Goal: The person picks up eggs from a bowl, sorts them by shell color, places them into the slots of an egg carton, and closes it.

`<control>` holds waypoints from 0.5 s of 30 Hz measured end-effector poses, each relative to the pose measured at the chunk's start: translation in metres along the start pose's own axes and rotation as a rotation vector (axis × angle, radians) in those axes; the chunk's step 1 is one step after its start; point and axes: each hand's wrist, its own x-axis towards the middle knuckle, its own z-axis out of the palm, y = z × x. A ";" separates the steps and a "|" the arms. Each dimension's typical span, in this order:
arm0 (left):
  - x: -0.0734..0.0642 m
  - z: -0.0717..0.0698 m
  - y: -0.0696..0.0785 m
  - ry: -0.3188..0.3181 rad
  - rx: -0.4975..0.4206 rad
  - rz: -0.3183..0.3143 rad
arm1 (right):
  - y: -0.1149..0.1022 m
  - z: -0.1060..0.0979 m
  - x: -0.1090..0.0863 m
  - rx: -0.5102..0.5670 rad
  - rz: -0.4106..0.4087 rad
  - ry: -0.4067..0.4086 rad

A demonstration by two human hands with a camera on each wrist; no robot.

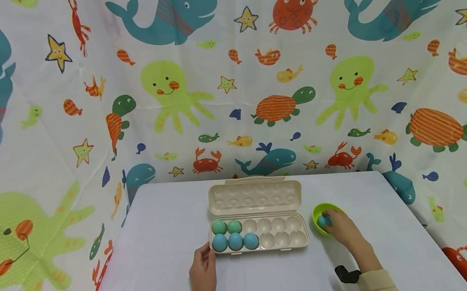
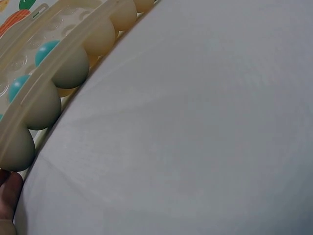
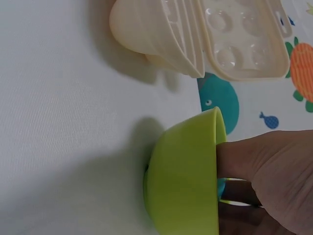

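An open beige egg carton stands in the middle of the white table, its lid folded back. Two green eggs fill the back row's left cups. Three blue eggs sit in front of and beside them in the front row. My left hand holds the carton's front left corner between thumb and fingers. Inside the lime green bowl, right of the carton, my right hand grips a blue egg. The right wrist view shows the fingers down inside the bowl, mostly hiding the egg.
Beneath everything lies a white tablecloth. A curtain printed with sea animals hangs behind and beside the table. A black strap piece sticks out at the right wrist, by a beige sleeve.
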 end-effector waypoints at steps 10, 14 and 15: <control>0.000 0.000 -0.003 0.012 -0.001 0.015 | 0.002 0.005 0.002 0.041 0.014 0.011; 0.001 0.000 -0.002 0.011 0.007 0.013 | 0.003 0.005 0.001 0.057 -0.011 0.052; 0.001 0.000 -0.002 0.011 0.006 0.015 | 0.002 0.004 0.001 0.060 -0.018 0.070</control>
